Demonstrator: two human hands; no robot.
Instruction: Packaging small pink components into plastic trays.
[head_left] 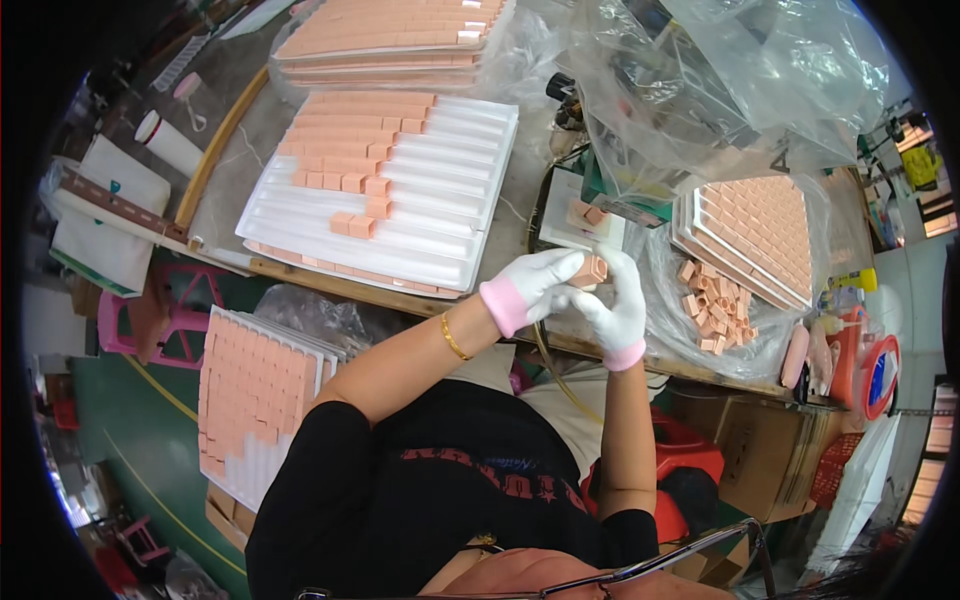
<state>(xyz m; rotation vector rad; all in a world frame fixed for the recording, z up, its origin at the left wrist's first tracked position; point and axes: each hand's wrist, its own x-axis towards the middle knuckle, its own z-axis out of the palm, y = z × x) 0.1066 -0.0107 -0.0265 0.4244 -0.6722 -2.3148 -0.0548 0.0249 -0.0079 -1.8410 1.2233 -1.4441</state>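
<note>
In front of my chest, both hands wear white gloves with pink cuffs. A small peach-coloured, hollow square piece is pinched between my left hand and my right hand; the fingers partly cover it. Just beyond them, a couple of similar pieces lie on a white plate of a small bench device. To the left, a white ribbed tray is partly filled with rows of such pieces. A loose pile of them lies on plastic film to the right of my hands.
A full stack of trays stands behind the pile, with more trays at the far left. Clear plastic sheeting hangs over the device. Another tray stack sits lower left, off the table. A red stool is at right.
</note>
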